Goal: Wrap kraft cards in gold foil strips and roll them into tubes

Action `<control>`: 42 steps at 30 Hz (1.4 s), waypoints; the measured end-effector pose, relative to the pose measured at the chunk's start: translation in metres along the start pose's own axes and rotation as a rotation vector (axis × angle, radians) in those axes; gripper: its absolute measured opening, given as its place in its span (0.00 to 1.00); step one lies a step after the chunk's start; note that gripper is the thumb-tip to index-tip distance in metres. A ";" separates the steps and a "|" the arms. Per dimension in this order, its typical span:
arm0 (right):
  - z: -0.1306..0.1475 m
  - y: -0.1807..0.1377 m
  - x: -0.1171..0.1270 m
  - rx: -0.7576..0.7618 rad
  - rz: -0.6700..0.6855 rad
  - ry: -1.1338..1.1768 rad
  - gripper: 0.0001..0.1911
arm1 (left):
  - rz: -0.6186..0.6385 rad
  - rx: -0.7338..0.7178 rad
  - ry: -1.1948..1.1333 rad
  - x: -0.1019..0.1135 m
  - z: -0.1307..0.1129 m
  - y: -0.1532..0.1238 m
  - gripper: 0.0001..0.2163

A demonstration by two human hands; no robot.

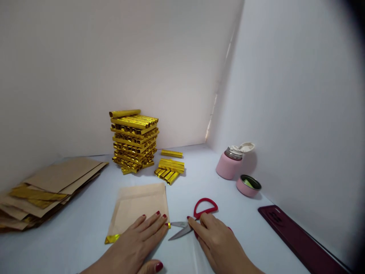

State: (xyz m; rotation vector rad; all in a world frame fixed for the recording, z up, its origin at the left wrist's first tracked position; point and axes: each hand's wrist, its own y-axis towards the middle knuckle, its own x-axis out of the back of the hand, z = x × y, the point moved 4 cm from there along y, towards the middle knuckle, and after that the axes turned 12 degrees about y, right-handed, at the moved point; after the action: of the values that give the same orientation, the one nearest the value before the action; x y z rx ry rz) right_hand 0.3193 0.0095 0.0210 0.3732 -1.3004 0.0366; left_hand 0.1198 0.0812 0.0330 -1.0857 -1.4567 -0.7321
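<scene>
My left hand lies flat, fingers spread, on the near edge of a tan paper sheet whose gold foil underside shows at its lower left corner. My right hand rests on red-handled scissors lying on the white table, fingertips touching the blades near the pivot; the blades are slightly apart and point left toward the sheet. The fingers lie loosely over the scissors, not wrapped round the handle.
A tall stack of gold folded bars stands at the back, with a small pile of loose bars beside it. More tan and gold sheets lie at left. A pink flask, its cup and a dark red ruler sit at right.
</scene>
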 end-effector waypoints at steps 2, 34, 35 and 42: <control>0.004 0.002 -0.001 0.023 0.024 0.009 0.22 | 0.008 0.009 0.017 -0.002 -0.001 0.001 0.27; 0.009 0.001 0.001 0.068 0.028 0.028 0.24 | -0.069 -0.143 0.080 0.009 0.012 0.003 0.28; 0.008 -0.001 0.002 0.073 0.023 0.028 0.24 | -0.071 -0.138 0.080 0.009 0.012 0.004 0.28; -0.004 -0.013 0.005 0.107 -0.008 0.024 0.20 | -0.057 -0.104 0.072 0.018 0.009 0.005 0.28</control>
State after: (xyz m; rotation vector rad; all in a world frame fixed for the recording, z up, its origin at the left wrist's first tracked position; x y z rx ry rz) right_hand 0.3276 -0.0025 0.0218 0.4679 -1.2767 0.1042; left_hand 0.1217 0.0949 0.0478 -1.0889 -1.4064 -0.8866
